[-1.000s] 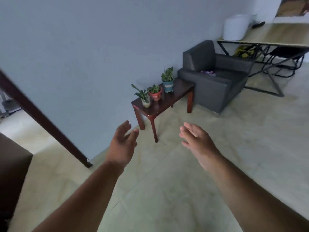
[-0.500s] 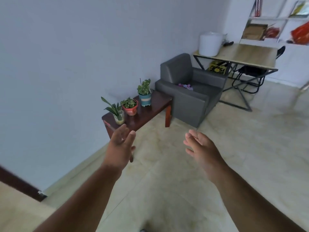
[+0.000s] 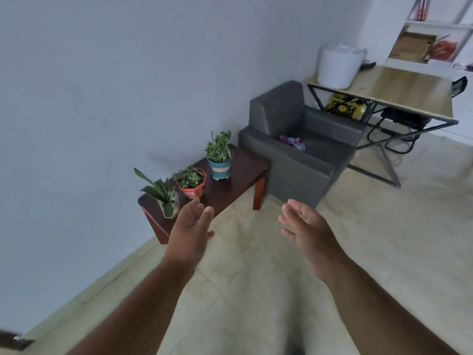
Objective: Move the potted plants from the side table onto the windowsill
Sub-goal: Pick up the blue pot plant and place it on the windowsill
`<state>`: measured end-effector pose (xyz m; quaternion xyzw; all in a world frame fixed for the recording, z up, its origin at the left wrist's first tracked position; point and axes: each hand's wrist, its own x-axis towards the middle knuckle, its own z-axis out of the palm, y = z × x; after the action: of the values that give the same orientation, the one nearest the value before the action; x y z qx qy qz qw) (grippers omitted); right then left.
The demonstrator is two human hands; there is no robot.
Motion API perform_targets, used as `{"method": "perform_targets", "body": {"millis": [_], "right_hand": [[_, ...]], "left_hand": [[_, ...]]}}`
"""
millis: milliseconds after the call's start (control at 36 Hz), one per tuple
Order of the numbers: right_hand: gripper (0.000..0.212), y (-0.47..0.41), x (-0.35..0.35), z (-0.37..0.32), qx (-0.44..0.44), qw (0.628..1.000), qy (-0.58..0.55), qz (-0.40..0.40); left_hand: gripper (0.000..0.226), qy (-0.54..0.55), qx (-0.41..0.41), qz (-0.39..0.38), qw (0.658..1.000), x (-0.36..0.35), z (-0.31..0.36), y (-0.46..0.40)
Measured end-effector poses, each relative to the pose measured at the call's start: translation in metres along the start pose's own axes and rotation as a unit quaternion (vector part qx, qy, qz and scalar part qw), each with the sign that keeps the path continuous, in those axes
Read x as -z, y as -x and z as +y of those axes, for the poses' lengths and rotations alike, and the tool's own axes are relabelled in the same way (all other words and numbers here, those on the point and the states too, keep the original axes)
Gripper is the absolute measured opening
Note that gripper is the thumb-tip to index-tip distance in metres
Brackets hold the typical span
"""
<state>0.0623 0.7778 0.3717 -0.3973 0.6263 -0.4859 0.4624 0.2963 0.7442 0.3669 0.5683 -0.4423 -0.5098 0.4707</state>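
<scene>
side table (image 3: 225, 185) nearer now, left hand (image 3: 190, 226), right hand (image 3: 305, 224) empty

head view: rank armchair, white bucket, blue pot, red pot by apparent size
1. armchair
2. white bucket
3. blue pot and red pot: look alike, not ranked. The bucket stands farther from the camera, so its true size is unsure.

Left hand (image 3: 190, 226) hides side table (image 3: 230, 185) front corner; windowsill not visible.
</scene>
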Motion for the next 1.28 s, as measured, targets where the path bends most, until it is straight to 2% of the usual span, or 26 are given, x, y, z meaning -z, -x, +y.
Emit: {"method": "perform_targets", "body": {"millis": [194, 306, 500, 917, 1278], "right_hand": [[0.057, -0.133, 0.040, -0.010, 0.003, 0.999, 0.001, -0.038], [0.058, -0.199, 0.067, -0.017, -0.011, 0.998, 0.005, -0.058], [0.057, -0.296, 0.079, -0.035, -0.034, 0.995, 0.020, -0.093], [0.058, -0.509, -0.004, -0.033, -0.087, 0.978, 0.106, -0.160], [0.058, -0.637, -0.070, -0.017, -0.129, 0.952, 0.154, -0.231]], "left_hand": [[0.057, -0.013, 0.002, 0.040, 0.999, -0.083, 0.009, -0.096], [0.057, -0.013, 0.030, 0.053, 0.998, -0.128, 0.008, -0.141], [0.054, 0.008, 0.066, 0.093, 0.993, -0.164, 0.001, -0.210], [0.052, 0.085, 0.142, 0.164, 0.972, -0.171, -0.046, -0.415], [0.051, 0.078, 0.201, 0.224, 0.950, -0.168, -0.081, -0.512]]}}
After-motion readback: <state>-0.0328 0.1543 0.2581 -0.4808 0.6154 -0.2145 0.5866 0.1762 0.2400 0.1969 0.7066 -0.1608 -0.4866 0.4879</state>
